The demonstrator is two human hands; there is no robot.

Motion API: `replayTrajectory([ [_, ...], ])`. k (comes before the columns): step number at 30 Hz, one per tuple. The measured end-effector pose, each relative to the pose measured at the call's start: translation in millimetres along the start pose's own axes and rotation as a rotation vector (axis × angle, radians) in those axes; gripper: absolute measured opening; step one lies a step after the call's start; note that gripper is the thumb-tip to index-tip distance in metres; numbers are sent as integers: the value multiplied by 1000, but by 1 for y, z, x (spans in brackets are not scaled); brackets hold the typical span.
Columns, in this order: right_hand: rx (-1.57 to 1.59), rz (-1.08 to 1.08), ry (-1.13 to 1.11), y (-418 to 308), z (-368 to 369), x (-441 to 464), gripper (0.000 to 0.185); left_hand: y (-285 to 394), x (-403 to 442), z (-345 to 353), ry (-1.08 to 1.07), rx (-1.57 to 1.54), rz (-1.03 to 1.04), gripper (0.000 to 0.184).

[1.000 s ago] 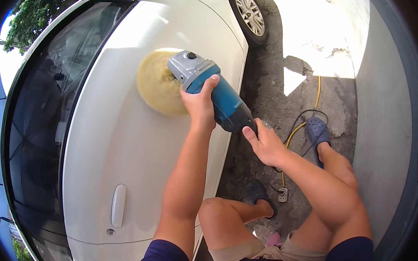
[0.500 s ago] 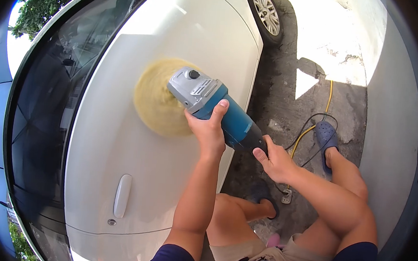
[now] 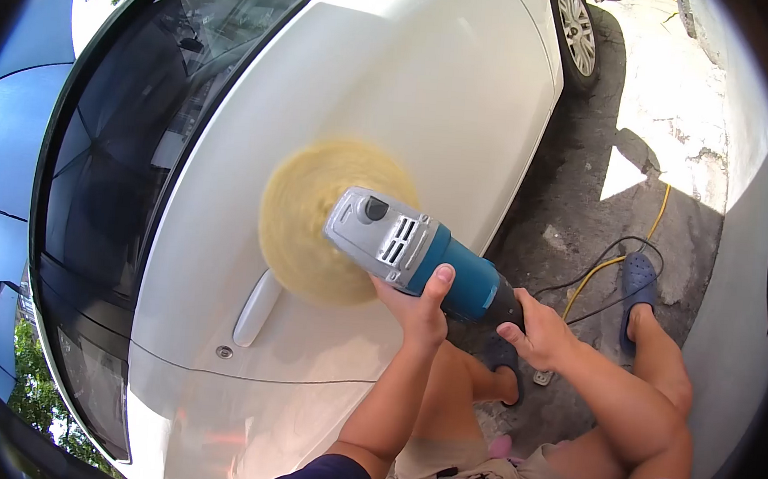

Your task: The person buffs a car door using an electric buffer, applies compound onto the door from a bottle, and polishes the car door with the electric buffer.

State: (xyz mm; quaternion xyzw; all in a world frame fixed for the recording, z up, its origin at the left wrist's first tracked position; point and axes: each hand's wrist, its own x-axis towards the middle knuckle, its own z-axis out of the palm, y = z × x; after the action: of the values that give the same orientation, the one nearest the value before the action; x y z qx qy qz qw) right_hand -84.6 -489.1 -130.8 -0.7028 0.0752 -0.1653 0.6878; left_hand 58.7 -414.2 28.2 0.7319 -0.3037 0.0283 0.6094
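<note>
A blue and grey power polisher [image 3: 462,276] lies across the middle of the head view. Its round yellow pad [image 3: 300,225] is blurred by spinning and rests against the white car door [image 3: 413,72]. My left hand [image 3: 417,306] is closed around the body just behind the metal head, thumb on top and fingers hidden underneath. Gripping the dark rear handle is my right hand [image 3: 540,332], its far fingers out of sight. Just below the pad is the door handle [image 3: 257,309], with a keyhole [image 3: 225,351] beside it.
Dark side windows [image 3: 114,149] run along the left. A front wheel [image 3: 578,38] stands at top right. On the concrete lie a yellow extension cord [image 3: 591,274], a black cable [image 3: 611,238] and a white socket [image 3: 543,377], near my clog [image 3: 638,284]. A grey wall [image 3: 747,274] bounds the right side.
The polisher and both hands have moved along the door toward its handle, so the spinning pad is now beside it. The camera view has shifted too. Both hands keep their grip.
</note>
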Motion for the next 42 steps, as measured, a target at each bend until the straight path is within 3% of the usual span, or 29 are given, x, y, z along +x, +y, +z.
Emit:
replayTrajectory([
  [3, -24, 1, -76, -3, 3, -1, 81, 0, -14, -28, -11, -17, -66, 91],
  [8, -80, -1, -188, -8, 7, -1, 79, 6, -33, -43, 42, 22, -35, 77],
  [11, -51, -105, -130, -2, 13, -2, 86, 11, -46, -47, 77, 34, -33, 73],
  [12, -84, -122, -155, -2, 11, -2, 85, 19, -49, -40, 102, 82, 9, 61],
  [18, -96, -124, -213, 3, 12, -6, 89, 20, -52, -45, 57, 48, -83, 63],
  [21, 10, -64, -125, 6, 23, -11, 92, 23, -36, -32, 15, 58, -108, 70],
  [22, 55, -65, -73, 5, 25, -11, 93, 20, -32, -33, -36, -56, -154, 94],
  [27, 95, -150, -6, -4, 25, -5, 89, 33, -36, -24, 109, -27, -106, 80],
  [30, -72, -250, -108, -15, 22, -2, 84, 43, -54, -57, 156, 32, -83, 76],
  [33, -127, -347, -195, -55, 18, 2, 81, 65, -74, -84, 208, -42, -94, 73],
  [36, -162, -416, -138, -89, 24, -1, 79, 84, -81, -91, 300, -166, -99, 70],
  [42, -168, -315, -35, -71, 12, -11, 81, 66, -59, -82, 112, -59, -144, 66],
])
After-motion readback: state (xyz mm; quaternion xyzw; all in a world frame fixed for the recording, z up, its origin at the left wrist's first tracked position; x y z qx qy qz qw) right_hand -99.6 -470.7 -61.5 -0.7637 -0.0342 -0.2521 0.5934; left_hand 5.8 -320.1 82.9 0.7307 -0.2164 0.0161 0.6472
